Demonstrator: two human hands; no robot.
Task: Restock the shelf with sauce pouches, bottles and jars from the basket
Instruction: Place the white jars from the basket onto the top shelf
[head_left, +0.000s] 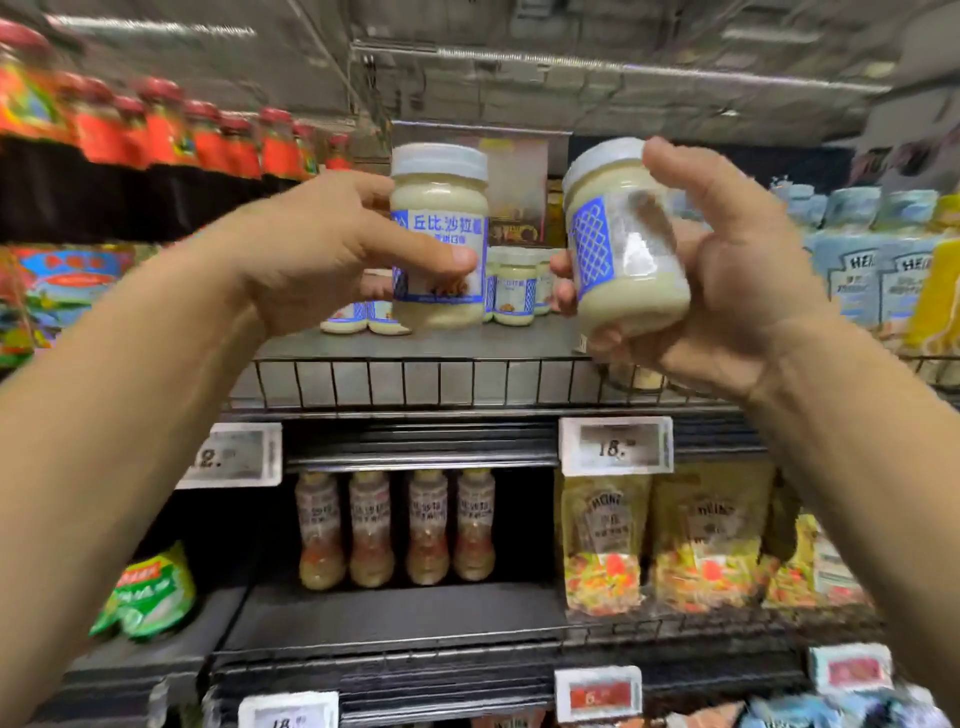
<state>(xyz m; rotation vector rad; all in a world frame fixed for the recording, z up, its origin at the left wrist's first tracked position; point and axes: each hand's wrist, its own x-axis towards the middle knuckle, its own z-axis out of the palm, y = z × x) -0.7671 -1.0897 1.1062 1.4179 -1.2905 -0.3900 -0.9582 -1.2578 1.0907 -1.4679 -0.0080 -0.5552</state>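
Holding two jars up in front of the shelf (415, 343), one per hand. Left hand (311, 249) grips the left jar (441, 208) upright, thumb across the label, other fingers wrapped behind. Right hand (727, 270) grips the right jar (618, 234) tilted, lid leaning left, fingertips curled round both sides. Both jars: clear, rounded shoulders, pale cream filling, ribbed whitish screw lids. Blue-and-white labels; left one reads 丘比 沙拉, right one shows a blue lattice panel and a blurred print block I can't read. Shelf is flat grey with a wire front rail; a small jar (514, 288) of the same kind stands at the back, between my hands. Blue Heinz pouches (878, 270) stand to the right. Below: price tag (615, 446) reading 18, four slim clear dressing bottles (395, 530), yellow Heinz pouches (660, 535). Red-capped bottles (171, 130) upper left.
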